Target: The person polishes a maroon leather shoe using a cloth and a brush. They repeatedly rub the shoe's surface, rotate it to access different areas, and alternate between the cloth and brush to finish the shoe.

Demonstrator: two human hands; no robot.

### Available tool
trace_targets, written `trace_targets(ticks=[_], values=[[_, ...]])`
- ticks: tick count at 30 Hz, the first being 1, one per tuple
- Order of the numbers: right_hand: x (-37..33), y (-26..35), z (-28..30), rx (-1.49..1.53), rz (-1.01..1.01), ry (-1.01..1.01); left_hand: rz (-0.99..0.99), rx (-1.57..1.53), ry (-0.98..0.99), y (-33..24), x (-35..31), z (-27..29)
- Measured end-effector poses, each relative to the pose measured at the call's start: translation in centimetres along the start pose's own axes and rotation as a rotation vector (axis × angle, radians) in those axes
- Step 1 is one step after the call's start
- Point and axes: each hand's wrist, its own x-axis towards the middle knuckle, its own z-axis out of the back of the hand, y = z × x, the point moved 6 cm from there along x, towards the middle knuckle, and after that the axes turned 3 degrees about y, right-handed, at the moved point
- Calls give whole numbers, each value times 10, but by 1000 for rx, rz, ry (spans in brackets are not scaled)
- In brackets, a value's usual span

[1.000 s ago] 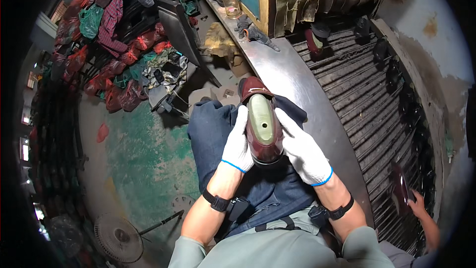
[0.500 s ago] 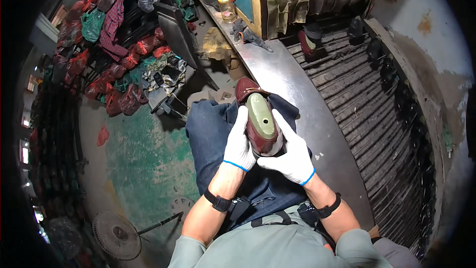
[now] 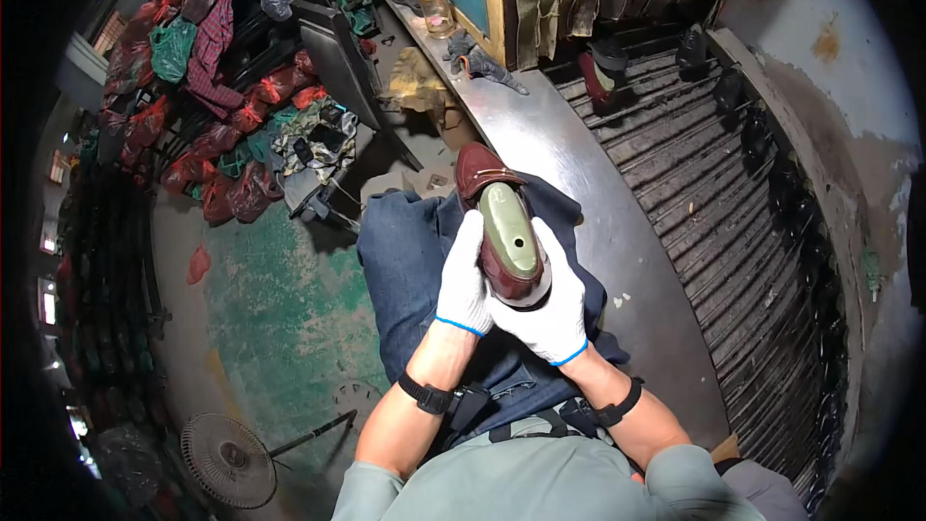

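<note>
Above my lap I hold a dark red leather shoe (image 3: pixel 479 170) with a green shoe last (image 3: pixel 507 222) inside it; a small dark hole shows in the last's top. The toe points away from me and the heel is near my wrists. My left hand (image 3: pixel 465 280), in a white knit glove with a blue cuff, is closed along the shoe's left side. My right hand (image 3: pixel 553 307), gloved alike, wraps the right side and the heel. The fingers under the shoe are hidden.
A metal bench (image 3: pixel 617 222) runs along my right, with a glass jar (image 3: pixel 436 12) and a dark glove (image 3: pixel 484 68) at its far end. Beyond it, a slatted roller conveyor (image 3: pixel 675 164) carries another red shoe (image 3: pixel 595 84). Bagged bundles (image 3: pixel 222 140) and a fan (image 3: pixel 229 460) stand at left.
My right hand has shifted left and in around the heel, its thumb no longer lying across below it. The shoe has barely moved and stays between both hands.
</note>
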Motion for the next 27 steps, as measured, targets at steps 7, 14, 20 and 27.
trace_targets(ticks=[7, 14, 20, 27], values=[[13, 22, -4, -184, 235, 341, 23, 129, -135, -39, -44, -5], [0, -21, -15, 563, -159, 338, 34, -2, -210, -53, -43, 5], [4, -17, -19, 554, -264, 354, -14, 83, -236, -50, -43, 9], [-2, -17, -26, 507, -250, 190, -18, -13, -219, -48, -40, -5]])
